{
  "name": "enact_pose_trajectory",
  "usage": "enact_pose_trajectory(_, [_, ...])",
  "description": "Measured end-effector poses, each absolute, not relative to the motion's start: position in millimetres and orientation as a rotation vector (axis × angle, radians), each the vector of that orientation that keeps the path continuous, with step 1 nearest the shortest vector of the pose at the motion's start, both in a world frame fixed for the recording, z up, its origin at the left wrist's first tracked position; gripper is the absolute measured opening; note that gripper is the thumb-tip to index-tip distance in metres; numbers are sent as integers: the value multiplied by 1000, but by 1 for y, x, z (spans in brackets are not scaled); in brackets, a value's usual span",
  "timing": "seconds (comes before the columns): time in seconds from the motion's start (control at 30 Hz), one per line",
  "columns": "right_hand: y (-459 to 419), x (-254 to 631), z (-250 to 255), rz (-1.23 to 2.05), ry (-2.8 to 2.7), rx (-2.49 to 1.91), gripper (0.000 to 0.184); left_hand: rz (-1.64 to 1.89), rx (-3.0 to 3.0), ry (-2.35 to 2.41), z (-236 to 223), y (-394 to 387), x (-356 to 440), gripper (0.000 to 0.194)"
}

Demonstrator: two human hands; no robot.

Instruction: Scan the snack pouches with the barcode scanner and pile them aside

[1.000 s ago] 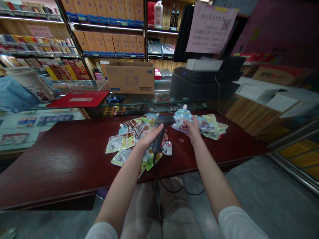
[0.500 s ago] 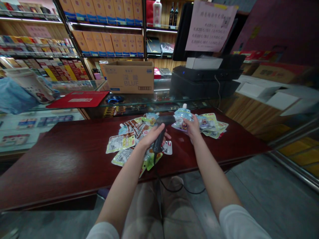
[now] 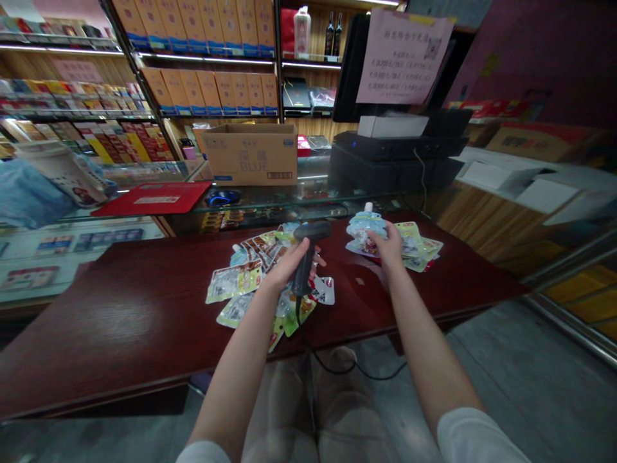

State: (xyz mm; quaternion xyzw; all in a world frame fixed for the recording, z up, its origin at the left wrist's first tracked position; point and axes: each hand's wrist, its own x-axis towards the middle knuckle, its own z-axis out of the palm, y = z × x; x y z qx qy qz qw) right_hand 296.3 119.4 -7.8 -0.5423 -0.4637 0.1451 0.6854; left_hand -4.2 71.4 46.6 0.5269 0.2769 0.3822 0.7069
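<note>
My left hand (image 3: 292, 267) is closed around the handle of a black barcode scanner (image 3: 304, 260), its head pointing right and its cable hanging down over the table edge. Below and to the left of it lies a loose pile of snack packets (image 3: 236, 280), partly covered by my hand and forearm. My right hand (image 3: 389, 247) grips a pale blue spouted pouch (image 3: 365, 233) by its right side, with the white cap upward. Behind that hand, to the right, a smaller group of green and silver packets (image 3: 415, 247) rests on the dark red table (image 3: 159, 289).
Behind the table runs a glass counter with a red mat (image 3: 154, 198), a blue-lit mouse (image 3: 222, 197) and a cardboard box (image 3: 250, 157). A monitor with a paper notice (image 3: 400, 58) stands at the right. A cup (image 3: 62, 170) is at far left.
My right hand has moved right with the blue pouch, towards the smaller group of packets. The scanner in my left hand has shifted slightly left.
</note>
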Motion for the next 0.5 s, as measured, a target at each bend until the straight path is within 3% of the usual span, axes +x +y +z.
enact_pose_trajectory(0.23, [92,378,17,-67,-1047,-1577,73,904,1123,505,55,67,-6,76])
enact_pose_trajectory(0.5, [82,394,6,-75,-1075,-2090,45,919,1090,500,59,63,-5,74])
